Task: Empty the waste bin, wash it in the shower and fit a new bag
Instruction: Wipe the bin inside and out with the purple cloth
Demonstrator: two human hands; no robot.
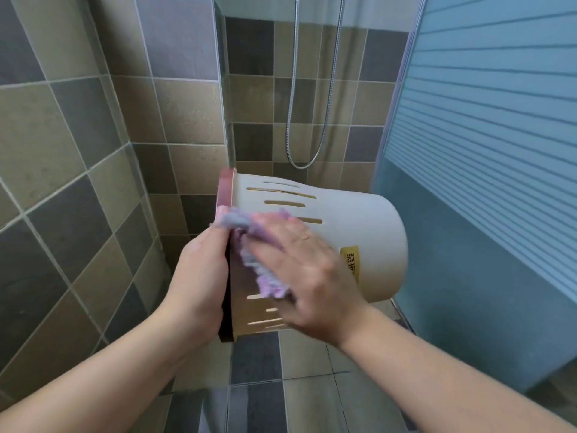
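The waste bin (343,232) is off the floor, held on its side in the air in front of the shower corner, its pink rim (225,195) turned to the left and its base toward the blue glass door (487,151). No bag or rubbish shows on it, so the emptying looks done, though the inside is hidden from here. The left hand (199,276) grips the rim, fingers curled over its edge. The right hand (309,270) lies flat on the slotted side wall, fingers fairly straight, pressing a purple cloth (249,245) against it; the blur there suggests a wiping stroke. I judge this to be the washing or wiping step, somewhere in the middle of the job. No water runs from the shower hose (293,89) hanging behind, and whether the bin is wet I cannot tell. Still left: finishing the wipe, setting the bin down and fitting a new bag, which is nowhere in sight.
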